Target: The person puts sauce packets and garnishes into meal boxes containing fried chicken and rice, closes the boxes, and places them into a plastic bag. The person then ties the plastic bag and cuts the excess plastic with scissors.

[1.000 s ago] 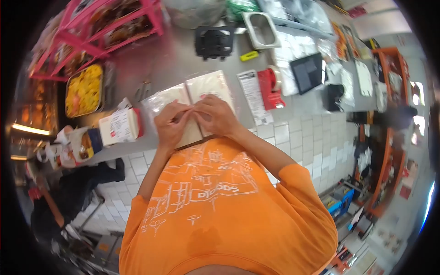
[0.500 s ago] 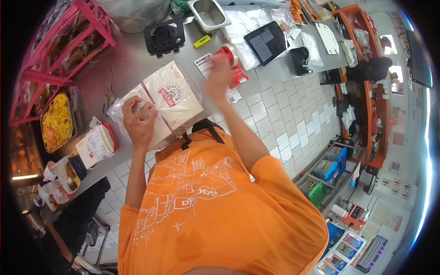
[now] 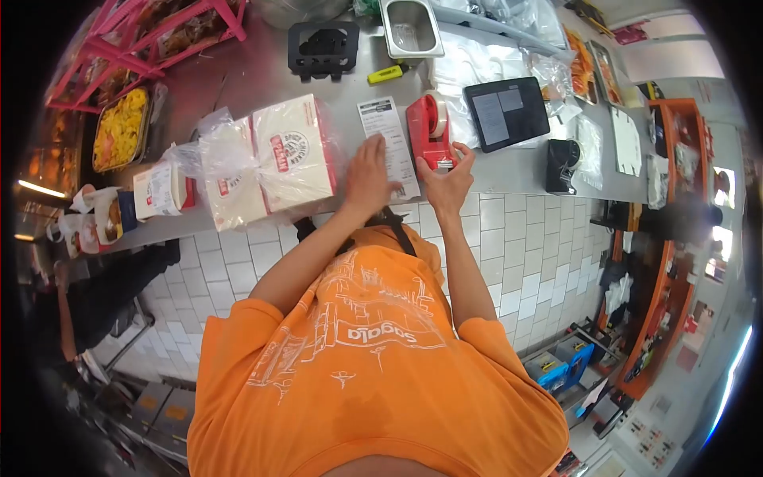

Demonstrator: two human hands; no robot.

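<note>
My left hand (image 3: 368, 176) lies on the lower left part of a printed receipt (image 3: 386, 131), its fingers stretched out. Beside it my right hand (image 3: 447, 179) is at the near end of a red tape dispenser (image 3: 427, 131), thumb and fingers on either side of its cutting edge. Whether a piece of tape is between the fingers is too small to tell. To the left of my left hand, two white cartons (image 3: 288, 159) stand side by side in a clear plastic bag, which is gathered across their tops.
A tablet (image 3: 509, 114) lies right of the dispenser. Behind are a yellow marker (image 3: 386, 75), a metal container (image 3: 410, 30) and a black stand (image 3: 322, 49). Leftward are a small box (image 3: 156, 191), a tray of yellow food (image 3: 121, 131) and a pink rack (image 3: 143, 52). Another person's arm shows far left.
My left hand has left the bagged cartons and moved right onto the receipt. My right hand has gone from the bag to the tape dispenser. The view has shifted.
</note>
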